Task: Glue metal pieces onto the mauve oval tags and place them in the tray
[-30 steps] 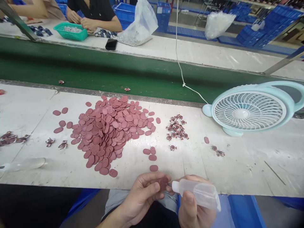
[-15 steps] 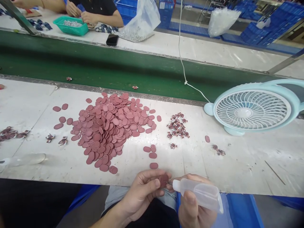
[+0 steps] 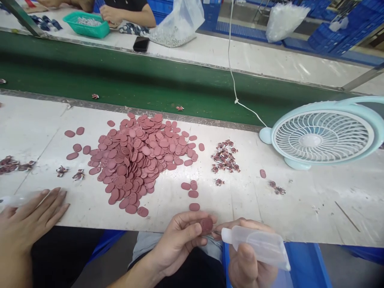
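Observation:
Between the thumb and fingers of my left hand [image 3: 180, 240] is a small oval reddish-brown piece [image 3: 206, 226], held just past the table's near edge. My right hand [image 3: 250, 262] grips a translucent squeeze bottle [image 3: 259, 245] lying sideways, its white cap and thin nozzle pointing left at the piece. Whether the nozzle tip touches the piece I cannot tell. Several loose oval pieces [image 3: 193, 194] lie just beyond my hands, and a large heap of the same pieces [image 3: 135, 156] spreads to the left. A cluster of small brown-and-white figures [image 3: 225, 157] sits further back.
A light-blue fan [image 3: 324, 138] stands at the right, its white cord [image 3: 232, 72] hanging down. At the left, another person's hand [image 3: 39, 212] rests near a second bottle. A green belt [image 3: 135, 88] runs behind the table. Across it are a green basket [image 3: 87, 24] and a co-worker's arm.
A neighbour's hand has come in at the left, over the second bottle. Small figures on the green belt have shifted right. My hands keep hold of the oval piece and the bottle.

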Demonstrator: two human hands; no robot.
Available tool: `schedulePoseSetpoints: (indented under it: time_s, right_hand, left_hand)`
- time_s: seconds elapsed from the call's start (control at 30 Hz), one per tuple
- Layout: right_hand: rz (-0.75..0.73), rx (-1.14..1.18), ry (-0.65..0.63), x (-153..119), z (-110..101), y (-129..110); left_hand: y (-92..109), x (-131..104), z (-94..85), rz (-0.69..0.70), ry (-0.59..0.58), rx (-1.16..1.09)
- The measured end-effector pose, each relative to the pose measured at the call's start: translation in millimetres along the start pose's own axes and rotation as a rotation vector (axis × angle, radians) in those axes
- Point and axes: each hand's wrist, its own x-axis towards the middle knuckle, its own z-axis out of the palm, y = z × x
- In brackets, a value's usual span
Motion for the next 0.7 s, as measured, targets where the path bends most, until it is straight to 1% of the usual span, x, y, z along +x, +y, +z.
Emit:
schedulePoseSetpoints:
  time_s: [0.07,0.2,0.37,0.5,0.57,0.63,0.7]
  right_hand:
    - [0.004,-0.026,-0.005,-1.3,-2.1,0.7]
    - [0.01,-0.034,-0.056,-4.9,-8.6,4.5]
    - [-0.056,-0.13,-0.086,-5.9,-14.0,6.3]
    - [-0.061,-0.158,-0.1,-8.4,-15.3,8.5]
    - [-0.041,-0.144,-0.097,-8.7,-13.2,8.7]
    - [0.007,-0.08,-0.053,-5.7,-10.2,6.6]
    - [0.131,0.054,-0.029,1.8,-10.2,2.8]
  left_hand:
    - [-0.6,0.0,-0.5,-0.003,0.009,-0.01]
    - [-2.2,-0.6,-0.4,-0.01,0.023,-0.012]
    - [-3.3,-0.1,-0.1,-0.017,0.032,-0.003]
    - [-3.6,1.6,-0.8,-0.017,0.041,-0.002]
    - [-4.0,2.1,-1.1,-0.016,0.038,-0.004]
    - [-4.5,2.0,-1.0,-0.014,0.03,-0.006]
    - [-4.4,1.3,-0.7,-0.016,0.018,-0.008]
